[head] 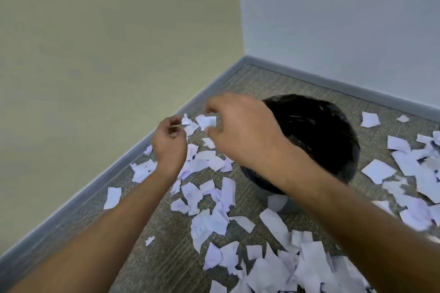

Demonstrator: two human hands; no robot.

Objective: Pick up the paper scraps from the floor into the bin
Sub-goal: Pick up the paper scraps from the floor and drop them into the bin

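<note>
Left hand pinches a scrap; right hand pinches another, both left of the bin (black-lined). Scraps litter the floor toward its corner.

Two bare forearms, left hand and right hand ungloved, no sleeves, rings or watch.

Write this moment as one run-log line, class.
left hand: pinches paper scrap | right hand: pinches printed scrap | black-lined bin: right of hands | floor scraps: many remain
</note>
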